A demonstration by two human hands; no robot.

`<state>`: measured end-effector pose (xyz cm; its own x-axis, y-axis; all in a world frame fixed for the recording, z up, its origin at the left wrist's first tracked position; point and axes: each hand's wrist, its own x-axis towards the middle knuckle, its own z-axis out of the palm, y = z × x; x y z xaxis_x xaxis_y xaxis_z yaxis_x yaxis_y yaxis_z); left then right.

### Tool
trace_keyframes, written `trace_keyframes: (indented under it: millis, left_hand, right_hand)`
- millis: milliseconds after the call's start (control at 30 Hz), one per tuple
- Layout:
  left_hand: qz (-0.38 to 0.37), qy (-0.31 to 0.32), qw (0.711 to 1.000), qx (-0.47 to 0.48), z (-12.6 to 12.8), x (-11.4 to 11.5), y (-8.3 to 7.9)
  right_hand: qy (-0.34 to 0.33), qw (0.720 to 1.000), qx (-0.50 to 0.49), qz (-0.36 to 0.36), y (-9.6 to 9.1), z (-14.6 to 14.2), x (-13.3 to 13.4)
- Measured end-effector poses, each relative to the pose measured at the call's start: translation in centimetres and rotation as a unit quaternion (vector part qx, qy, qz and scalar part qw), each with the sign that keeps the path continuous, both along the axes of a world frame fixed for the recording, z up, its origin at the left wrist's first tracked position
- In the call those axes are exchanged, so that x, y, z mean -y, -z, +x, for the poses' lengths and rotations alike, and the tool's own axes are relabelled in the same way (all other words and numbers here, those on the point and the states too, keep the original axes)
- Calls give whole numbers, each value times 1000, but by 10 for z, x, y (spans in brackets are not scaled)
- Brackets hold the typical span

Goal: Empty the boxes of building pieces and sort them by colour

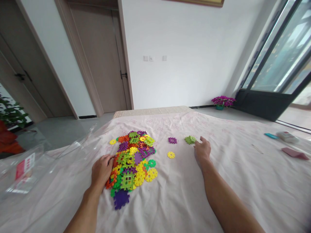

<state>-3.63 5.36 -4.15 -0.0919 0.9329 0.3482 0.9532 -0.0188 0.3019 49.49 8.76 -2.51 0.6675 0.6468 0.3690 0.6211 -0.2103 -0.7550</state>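
A heap of plastic building pieces in purple, green, yellow and orange lies on the cloth, squares mixed with notched discs. My left hand rests against the heap's left edge, fingers loosely bent and apart; their tips are partly hidden. To the right, my right hand is beside a few light green square pieces, with its thumb side close to or touching them and its fingers apart. Between heap and right hand lie a purple square piece and a yellow notched disc. A solid purple square sits at the heap's near end.
A pale cloth with wrinkles covers the table. Clear plastic packaging with a red label lies at the left. On the far right are a blue item, a white packet and a pink item.
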Motion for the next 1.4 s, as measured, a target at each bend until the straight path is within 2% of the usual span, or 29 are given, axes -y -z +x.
trace_keyframes:
  millis: [67,100,200,267,333,433,533,633,800,833,900,1067,1167,1267,1400]
  left_hand:
    - [-1,1,1000,1,1,1,-1]
    - [0,2,1000,1,1,1,-2]
    - [3,6,1000,3,2,2,-3]
    - [4,5,1000,3,2,2,-4]
    - [3,6,1000,1,2,2,-4]
    - [5,8,1000,-2,2,2,-3]
    - [4,4,1000,-2,1,1,-1]
    - [3,2,1000,-2,1,1,-1]
    - [3,6,1000,-1,1,1,-1]
    - [2,6,1000,0,1,1,-2]
    - [0,8,1000,2,1,1,-2]
    - [5,11,1000,2,0,1,0]
    - [9,9,1000,4,-1,1,0]
    - [7,8,1000,3,0,1,0]
    - [1,7,1000,4,0,1,-1]
  right_hand:
    - [8,999,28,22,-3,-8,0]
    - [-13,999,29,32,-5,-16,0]
    - [-175,983,29,36,-12,-49,0]
    - [-303,952,34,22,-16,-76,3]
    - [-425,904,51,-17,-20,-103,8]
    - [-541,833,97,-58,-24,-137,21]
    - [-580,793,177,-58,-30,-158,35]
    - [-591,764,252,-63,-36,-169,44]
    - [-596,748,287,-59,-37,-173,46]
    - [-594,750,285,-54,-35,-173,45]
    - [-572,775,266,-46,-32,-170,42]
    - [-417,892,167,-48,-25,-143,25]
    - [-306,941,129,-61,-24,-113,13]
    - [-233,960,119,-99,-26,-81,6]
    - [-211,954,130,-166,-32,-41,5]
